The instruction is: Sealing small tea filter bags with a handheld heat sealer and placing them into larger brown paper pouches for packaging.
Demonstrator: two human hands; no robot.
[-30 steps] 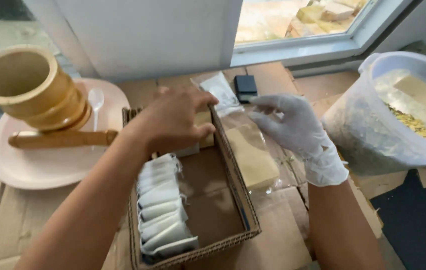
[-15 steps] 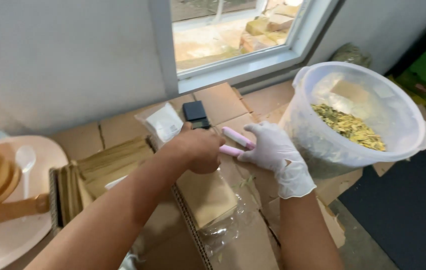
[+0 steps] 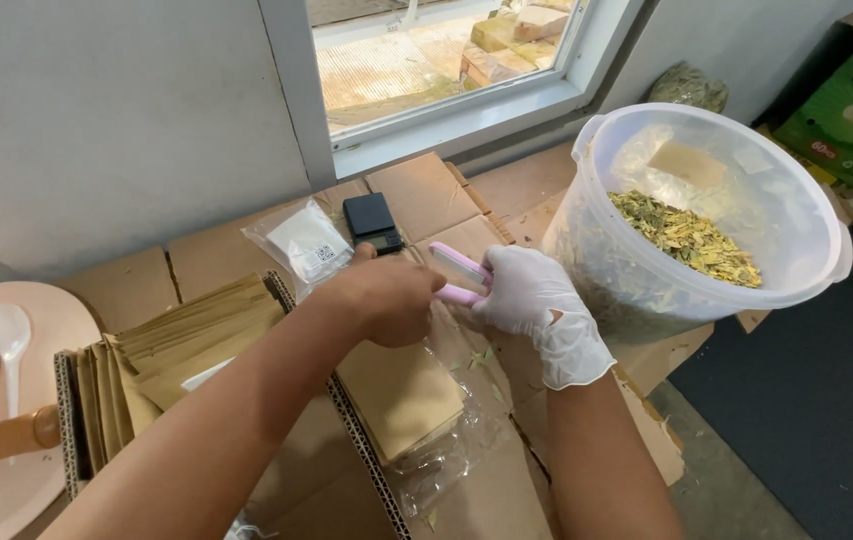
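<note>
Since half a second ago the view has swung slightly left; both hands stay at centre frame. The gloved right hand (image 3: 537,305) has its fingers clamped on the pink sealer (image 3: 460,273), long axis running upper left, its tip beside the bare left hand (image 3: 387,298), whose fingers are curled shut.

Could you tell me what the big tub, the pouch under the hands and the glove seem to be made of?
Tub: translucent, glossy plastic; dried leaves show through its wall.
Pouch: matte brown paper, probably kraft, lying flat under a clear, shiny film.
Glove on the right hand: thin white rubber, maybe latex or nitrile; it wrinkles at the wrist.
</note>
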